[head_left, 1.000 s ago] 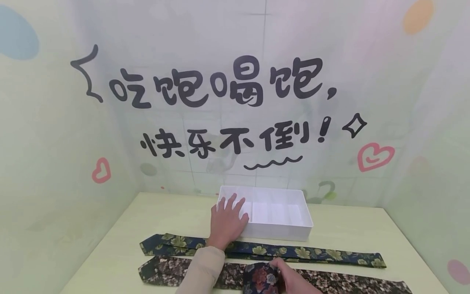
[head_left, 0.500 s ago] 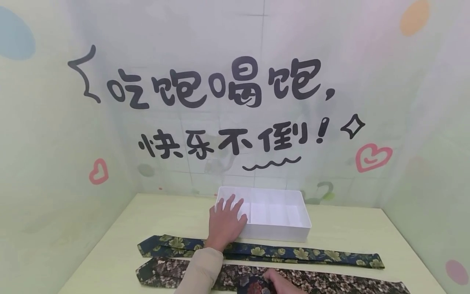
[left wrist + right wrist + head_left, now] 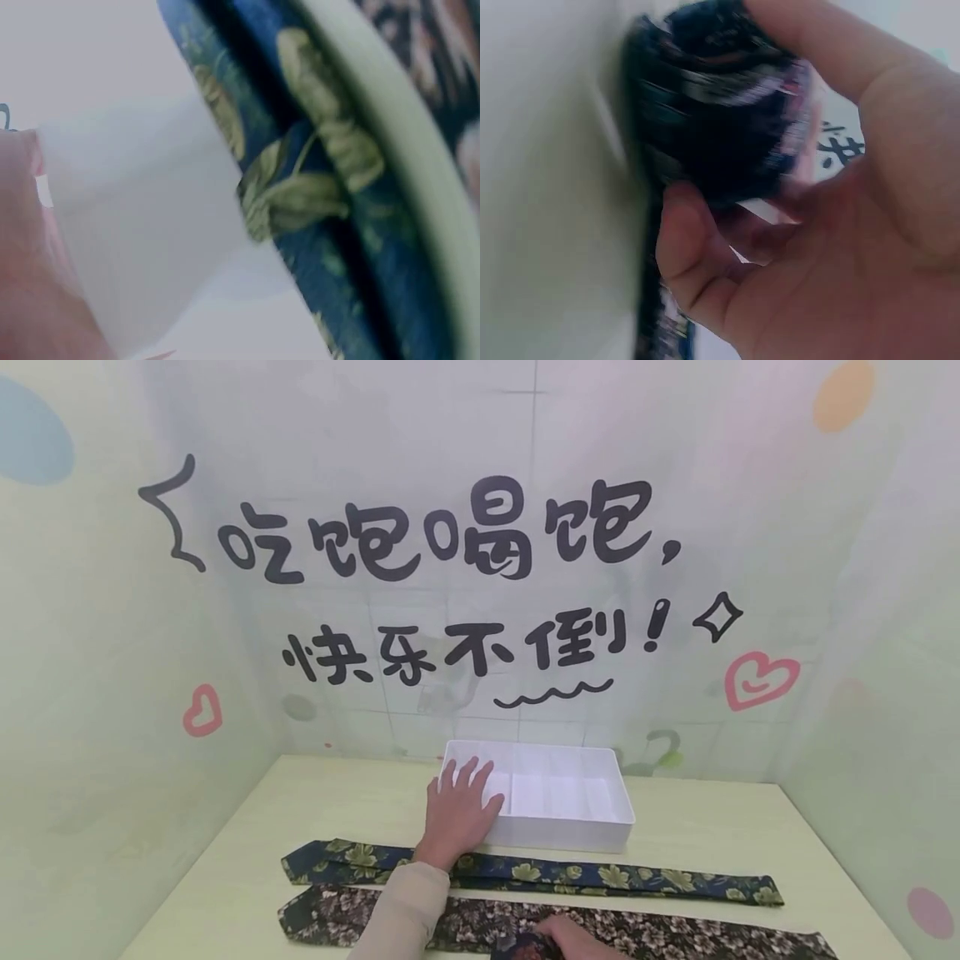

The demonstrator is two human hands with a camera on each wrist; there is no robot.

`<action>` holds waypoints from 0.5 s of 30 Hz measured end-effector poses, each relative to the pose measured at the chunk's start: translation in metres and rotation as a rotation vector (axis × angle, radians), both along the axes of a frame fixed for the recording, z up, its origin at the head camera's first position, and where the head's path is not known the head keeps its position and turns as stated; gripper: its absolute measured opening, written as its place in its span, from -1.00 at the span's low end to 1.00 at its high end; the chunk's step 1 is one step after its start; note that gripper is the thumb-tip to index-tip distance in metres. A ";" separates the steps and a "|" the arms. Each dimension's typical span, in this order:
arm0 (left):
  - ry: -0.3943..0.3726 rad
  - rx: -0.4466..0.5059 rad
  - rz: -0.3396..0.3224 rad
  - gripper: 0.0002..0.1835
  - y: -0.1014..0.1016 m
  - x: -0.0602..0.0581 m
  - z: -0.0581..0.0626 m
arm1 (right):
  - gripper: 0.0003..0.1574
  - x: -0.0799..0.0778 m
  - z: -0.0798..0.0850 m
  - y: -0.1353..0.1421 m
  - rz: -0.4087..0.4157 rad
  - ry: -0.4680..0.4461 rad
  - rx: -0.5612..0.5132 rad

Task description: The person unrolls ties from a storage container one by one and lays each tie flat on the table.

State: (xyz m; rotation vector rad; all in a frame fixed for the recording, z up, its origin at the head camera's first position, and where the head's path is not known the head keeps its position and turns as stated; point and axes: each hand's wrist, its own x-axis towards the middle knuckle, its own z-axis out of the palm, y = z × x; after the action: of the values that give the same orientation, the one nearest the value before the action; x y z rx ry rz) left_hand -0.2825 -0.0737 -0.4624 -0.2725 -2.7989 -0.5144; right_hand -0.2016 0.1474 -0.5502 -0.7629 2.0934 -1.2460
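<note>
In the head view, my left hand rests with spread fingers over the left front rim of a white divided box. My right hand grips a rolled dark necktie with red flowers at the bottom edge. The right wrist view shows this roll between thumb and curled fingers. A blue necktie with yellow-green flowers lies lengthwise in front of the box. Nearer me, a dark necktie with brownish-white flowers lies alongside it, partly covered by my left sleeve and right hand.
The pale yellow table carries everything. Behind the box rises a printed curtain with black lettering, and similar curtains close off both sides. White dividers split the inside of the box.
The right hand and the rolled necktie have shifted slightly left and down toward the frame's bottom edge. The left hand stays on the box.
</note>
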 end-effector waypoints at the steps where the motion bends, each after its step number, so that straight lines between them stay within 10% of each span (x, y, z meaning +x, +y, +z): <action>1: 0.007 0.013 -0.006 -0.40 -0.002 0.002 0.002 | -0.39 -0.002 -0.003 0.002 0.008 0.019 0.018; 9: 0.085 0.127 -0.050 -0.63 -0.005 0.042 0.032 | -0.45 0.014 0.000 0.022 0.101 0.556 -0.072; 15: -0.189 0.341 -0.180 -0.84 -0.013 0.083 0.047 | -0.47 0.042 0.052 0.012 0.069 0.505 -0.146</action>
State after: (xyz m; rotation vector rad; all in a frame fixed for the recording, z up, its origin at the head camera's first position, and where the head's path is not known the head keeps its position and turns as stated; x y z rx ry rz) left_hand -0.1992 -0.0872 -0.4154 -0.4222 -2.8125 -1.0962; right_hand -0.1595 0.1594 -0.4981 -1.3173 2.3526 -1.2744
